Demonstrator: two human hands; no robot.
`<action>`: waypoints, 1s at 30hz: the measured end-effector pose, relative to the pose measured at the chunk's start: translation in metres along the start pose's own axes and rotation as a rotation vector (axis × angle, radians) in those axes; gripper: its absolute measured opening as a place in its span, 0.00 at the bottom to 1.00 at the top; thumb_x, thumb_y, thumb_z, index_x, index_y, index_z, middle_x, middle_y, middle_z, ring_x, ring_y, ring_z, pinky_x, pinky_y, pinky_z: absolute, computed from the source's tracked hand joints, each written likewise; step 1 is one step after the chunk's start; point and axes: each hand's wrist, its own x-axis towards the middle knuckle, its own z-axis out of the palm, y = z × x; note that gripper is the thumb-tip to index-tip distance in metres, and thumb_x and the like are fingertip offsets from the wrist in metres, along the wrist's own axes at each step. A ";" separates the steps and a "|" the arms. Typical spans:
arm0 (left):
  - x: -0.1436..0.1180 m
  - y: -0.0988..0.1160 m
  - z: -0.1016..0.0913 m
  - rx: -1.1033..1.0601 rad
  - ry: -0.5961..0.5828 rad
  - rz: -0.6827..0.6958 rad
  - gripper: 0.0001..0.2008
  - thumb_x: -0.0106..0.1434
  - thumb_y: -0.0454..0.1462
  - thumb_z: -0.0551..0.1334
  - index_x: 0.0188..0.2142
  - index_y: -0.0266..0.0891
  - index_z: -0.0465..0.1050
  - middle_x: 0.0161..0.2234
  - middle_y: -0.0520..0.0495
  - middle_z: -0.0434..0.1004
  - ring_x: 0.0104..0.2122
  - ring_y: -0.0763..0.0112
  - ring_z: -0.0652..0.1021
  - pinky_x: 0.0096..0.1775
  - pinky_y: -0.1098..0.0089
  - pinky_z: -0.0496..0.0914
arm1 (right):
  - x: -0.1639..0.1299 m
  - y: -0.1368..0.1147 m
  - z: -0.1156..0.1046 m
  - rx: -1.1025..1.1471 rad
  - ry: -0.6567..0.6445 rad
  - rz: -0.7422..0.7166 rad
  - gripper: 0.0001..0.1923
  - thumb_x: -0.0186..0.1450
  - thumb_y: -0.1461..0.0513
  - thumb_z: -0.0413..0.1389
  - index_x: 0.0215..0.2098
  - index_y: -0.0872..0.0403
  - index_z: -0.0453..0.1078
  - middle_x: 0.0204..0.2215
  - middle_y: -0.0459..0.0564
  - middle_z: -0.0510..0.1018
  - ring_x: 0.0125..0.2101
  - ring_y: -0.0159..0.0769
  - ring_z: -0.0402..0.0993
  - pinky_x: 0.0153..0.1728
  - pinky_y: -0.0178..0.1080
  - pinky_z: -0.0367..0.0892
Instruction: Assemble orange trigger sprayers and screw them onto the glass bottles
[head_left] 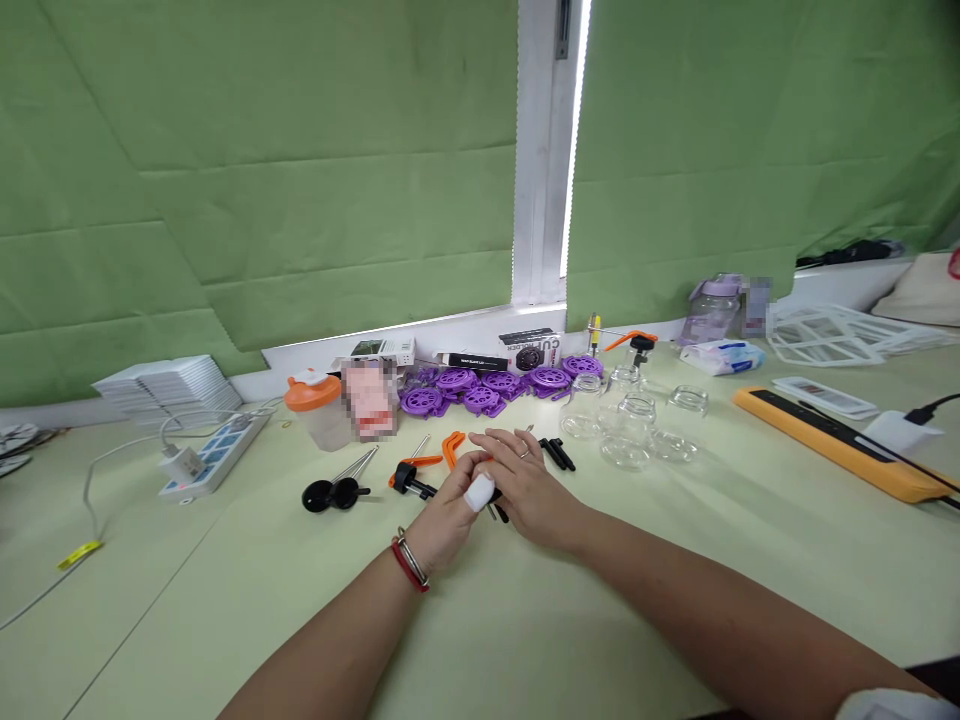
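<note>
– Over on the left of the table (480, 650)?
– Power strip (226, 448), a stack (169, 390) behind; nearer the middle, a cup (327, 422).
– And in the middle?
– Left hand (450, 515) beside right hand (536, 492), a mostly hidden part (502, 514) between; just beyond, a handle (450, 448); past that, discs (456, 382), with a box (530, 352) behind.
– On the right?
– Jars (637, 430) beside the discs; behind, a water bottle (709, 315); before that, a tissue pack (723, 357); farther right, another power strip (825, 442).

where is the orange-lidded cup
Left of centre in the head view, the cup stands between the white power strip and the blurred pink item.
</note>
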 end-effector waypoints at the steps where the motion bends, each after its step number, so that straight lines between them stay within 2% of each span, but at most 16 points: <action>1: 0.000 0.002 0.000 0.095 -0.026 0.004 0.19 0.62 0.43 0.59 0.51 0.42 0.62 0.50 0.44 0.67 0.51 0.63 0.67 0.52 0.61 0.62 | 0.000 0.000 0.000 -0.004 -0.018 0.011 0.17 0.60 0.73 0.46 0.43 0.53 0.66 0.62 0.52 0.57 0.61 0.45 0.49 0.59 0.55 0.41; 4: 0.000 0.007 -0.003 0.305 -0.103 0.011 0.21 0.61 0.42 0.59 0.52 0.41 0.60 0.48 0.43 0.68 0.47 0.63 0.69 0.48 0.62 0.65 | -0.001 0.001 0.000 -0.016 -0.069 0.012 0.14 0.61 0.72 0.46 0.40 0.52 0.66 0.63 0.49 0.56 0.62 0.44 0.47 0.59 0.55 0.39; 9: 0.002 0.008 -0.007 0.441 -0.152 0.044 0.16 0.59 0.42 0.62 0.44 0.38 0.63 0.38 0.46 0.70 0.35 0.69 0.71 0.37 0.68 0.67 | 0.000 0.001 -0.004 -0.070 -0.097 -0.054 0.12 0.62 0.70 0.47 0.38 0.51 0.67 0.63 0.48 0.55 0.63 0.44 0.45 0.59 0.55 0.37; 13: 0.001 0.004 -0.009 0.453 -0.141 -0.082 0.22 0.53 0.39 0.66 0.45 0.38 0.60 0.27 0.53 0.67 0.24 0.75 0.68 0.25 0.73 0.64 | -0.001 0.001 -0.006 -0.100 -0.128 -0.133 0.09 0.63 0.68 0.49 0.39 0.51 0.67 0.64 0.48 0.53 0.63 0.46 0.44 0.59 0.55 0.35; 15: 0.000 0.002 -0.009 0.447 -0.138 -0.138 0.24 0.52 0.38 0.67 0.46 0.39 0.59 0.26 0.54 0.66 0.21 0.77 0.67 0.21 0.75 0.62 | -0.002 0.000 -0.007 -0.104 -0.135 -0.175 0.08 0.63 0.67 0.50 0.39 0.50 0.68 0.64 0.48 0.53 0.63 0.46 0.44 0.59 0.55 0.35; 18: 0.000 0.002 -0.008 0.396 -0.136 -0.154 0.25 0.51 0.37 0.67 0.47 0.40 0.59 0.31 0.50 0.69 0.24 0.74 0.71 0.22 0.74 0.66 | -0.002 0.000 -0.006 -0.109 -0.090 -0.215 0.05 0.65 0.61 0.52 0.38 0.49 0.69 0.63 0.48 0.56 0.62 0.46 0.47 0.59 0.55 0.36; 21: 0.000 0.004 -0.006 0.357 -0.131 -0.150 0.22 0.53 0.38 0.66 0.46 0.40 0.61 0.33 0.48 0.70 0.25 0.72 0.73 0.25 0.71 0.69 | -0.002 0.002 -0.002 -0.106 -0.014 -0.219 0.09 0.65 0.55 0.52 0.38 0.50 0.69 0.62 0.50 0.59 0.61 0.46 0.50 0.59 0.54 0.37; 24: 0.000 0.006 -0.003 0.339 -0.095 -0.148 0.16 0.54 0.39 0.65 0.40 0.39 0.63 0.30 0.50 0.70 0.23 0.74 0.72 0.25 0.70 0.69 | -0.001 0.006 0.002 -0.103 0.037 -0.192 0.12 0.65 0.53 0.52 0.41 0.52 0.68 0.60 0.53 0.61 0.60 0.45 0.52 0.59 0.53 0.38; 27: 0.001 0.007 -0.001 0.301 -0.060 -0.170 0.15 0.53 0.41 0.66 0.34 0.39 0.61 0.26 0.54 0.67 0.22 0.75 0.71 0.26 0.68 0.69 | 0.000 0.008 0.002 -0.108 0.065 -0.169 0.12 0.65 0.57 0.52 0.46 0.52 0.66 0.59 0.53 0.64 0.60 0.45 0.53 0.59 0.53 0.38; 30: 0.002 0.006 -0.004 0.272 -0.005 -0.170 0.16 0.54 0.43 0.66 0.35 0.39 0.60 0.26 0.55 0.65 0.23 0.75 0.71 0.29 0.67 0.70 | 0.001 0.013 -0.004 -0.112 0.076 -0.145 0.15 0.65 0.64 0.50 0.50 0.50 0.64 0.59 0.51 0.65 0.59 0.43 0.54 0.59 0.53 0.37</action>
